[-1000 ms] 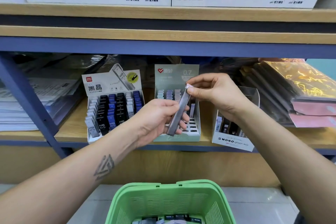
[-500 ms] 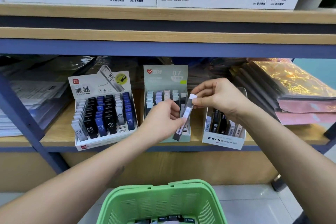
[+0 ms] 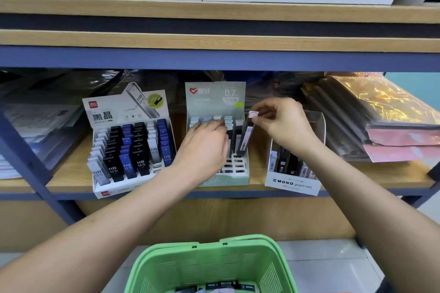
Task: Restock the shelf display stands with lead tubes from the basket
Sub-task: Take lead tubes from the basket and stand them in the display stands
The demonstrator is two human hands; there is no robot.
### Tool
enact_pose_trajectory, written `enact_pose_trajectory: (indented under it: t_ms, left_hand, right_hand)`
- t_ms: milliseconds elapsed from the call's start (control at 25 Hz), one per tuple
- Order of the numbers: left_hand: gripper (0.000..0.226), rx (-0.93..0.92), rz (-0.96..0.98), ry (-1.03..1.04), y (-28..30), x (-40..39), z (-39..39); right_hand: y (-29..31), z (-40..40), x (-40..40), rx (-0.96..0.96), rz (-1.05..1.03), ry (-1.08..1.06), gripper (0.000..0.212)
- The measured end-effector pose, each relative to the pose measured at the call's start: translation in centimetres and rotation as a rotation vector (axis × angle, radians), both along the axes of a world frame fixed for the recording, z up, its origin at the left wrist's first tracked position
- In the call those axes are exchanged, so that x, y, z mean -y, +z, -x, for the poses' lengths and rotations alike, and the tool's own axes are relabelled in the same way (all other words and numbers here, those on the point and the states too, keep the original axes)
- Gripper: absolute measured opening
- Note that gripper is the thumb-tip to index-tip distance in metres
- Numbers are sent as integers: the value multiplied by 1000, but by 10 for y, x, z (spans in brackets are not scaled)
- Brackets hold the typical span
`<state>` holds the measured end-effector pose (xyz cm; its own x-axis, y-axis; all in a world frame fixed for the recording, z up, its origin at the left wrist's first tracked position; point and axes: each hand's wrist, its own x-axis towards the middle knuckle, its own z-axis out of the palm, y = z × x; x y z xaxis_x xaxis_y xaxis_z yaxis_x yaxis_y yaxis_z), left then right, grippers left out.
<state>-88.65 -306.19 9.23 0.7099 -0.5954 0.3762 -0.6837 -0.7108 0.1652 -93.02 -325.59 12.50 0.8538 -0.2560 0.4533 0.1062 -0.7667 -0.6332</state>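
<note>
Bright even light, soft blur, edges bowed

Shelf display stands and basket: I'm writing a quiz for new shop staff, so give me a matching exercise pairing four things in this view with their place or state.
Things:
1. green stand marked 0.7
2. MONO box
3. green basket
4. lead tube

Places or states:
A. below the shelf, nearest the camera
B. pinched at its white cap by the right hand
C. middle of the three stands
D. rightmost of the three stands

Pairs: 1-C, 2-D, 3-A, 4-B
</note>
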Motion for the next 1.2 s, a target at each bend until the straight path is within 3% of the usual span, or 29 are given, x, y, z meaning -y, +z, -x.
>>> enact_pose_trajectory:
  t_ms: [160,640,920,1080,1200]
  left_hand:
    - [45,40,-81,-9,-5,-2,-3]
    - [41,82,-65,-26,-9,-1,-6]
    - [43,92,-54,-42,-10,-3,-8]
    - [42,54,20,-68,-1,-5,-3]
    - [36,104,38,-87,7,-21,12]
  right_hand:
    - [-8,-9,-5,31,69,19,17]
    - [-8,-10,-13,-28,141,124,11]
    - [-28,-19,-12,18,396,63,16]
    - [-23,-12,-16,20,377,32,33]
    - [-21,4,-24,109,289,16,32]
